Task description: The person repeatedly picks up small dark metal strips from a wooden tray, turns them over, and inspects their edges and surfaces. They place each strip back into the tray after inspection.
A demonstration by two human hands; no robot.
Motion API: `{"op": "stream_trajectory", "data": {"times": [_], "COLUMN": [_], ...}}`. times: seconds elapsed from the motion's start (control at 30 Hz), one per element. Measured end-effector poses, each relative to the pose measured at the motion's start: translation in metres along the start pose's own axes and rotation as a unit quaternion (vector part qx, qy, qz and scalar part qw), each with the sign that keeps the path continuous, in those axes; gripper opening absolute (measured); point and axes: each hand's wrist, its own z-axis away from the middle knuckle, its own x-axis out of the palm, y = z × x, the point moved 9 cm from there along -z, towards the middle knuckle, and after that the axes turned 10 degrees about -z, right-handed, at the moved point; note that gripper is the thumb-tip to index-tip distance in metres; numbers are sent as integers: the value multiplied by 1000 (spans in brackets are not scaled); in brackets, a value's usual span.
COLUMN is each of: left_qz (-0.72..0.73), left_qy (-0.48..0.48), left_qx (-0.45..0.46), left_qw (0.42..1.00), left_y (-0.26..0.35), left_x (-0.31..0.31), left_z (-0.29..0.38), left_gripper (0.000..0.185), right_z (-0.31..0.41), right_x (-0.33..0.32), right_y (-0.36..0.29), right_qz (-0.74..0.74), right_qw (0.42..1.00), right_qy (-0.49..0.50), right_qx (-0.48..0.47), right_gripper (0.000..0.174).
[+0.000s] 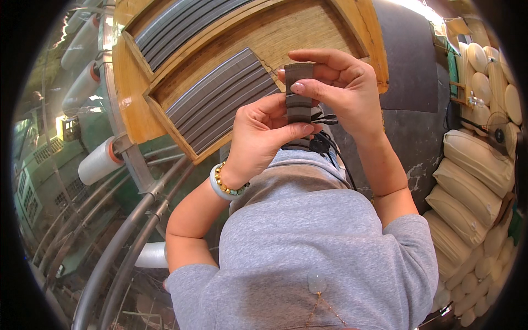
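Observation:
In front of my waist I hold a narrow stack of thin dark grey strips (pixel 298 108), upright in the view. My right hand (pixel 342 84) pinches its upper part, thumb on the near face and fingers behind. Lower down, my left hand (pixel 262 134) grips the same stack between thumb and fingers. The stack's lower end shows below my left thumb. Beyond my left hand is a shallow wooden tray (pixel 168 131), where similar strips lie in tight rows (pixel 222 99) on the left side. Bare wood shows to the right of those rows.
Another framed section with dark rows (pixel 181 29) lies farther off on the wooden table (pixel 131 111). White yarn spools (pixel 99 163) and curved metal rails (pixel 128 222) stand at left. Black cables (pixel 330 144) hang by my waist. Pale filled sacks (pixel 474 165) are piled at right.

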Motion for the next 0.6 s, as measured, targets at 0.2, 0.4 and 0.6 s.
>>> {"op": "stream_trajectory", "data": {"times": [0.2,0.4,0.6], "left_qz": [16,41,75], "left_qy": [-40,-66,-98], "left_qx": [8,24,6], "left_qw": [999,997,992], "left_y": [0,2,1], "left_x": [2,4,5], "left_z": [-5,-7,-7], "left_gripper": [35,32,32], "right_z": [0,3,7], "right_x": [1,2,4], "right_y": [-2,-11,-15], "right_qz": [-43,-44,-57], "right_qw": [999,999,998], "right_qy": [-1,13,16], "right_qx": [7,-25,-21], "right_gripper": [33,33,34]}}
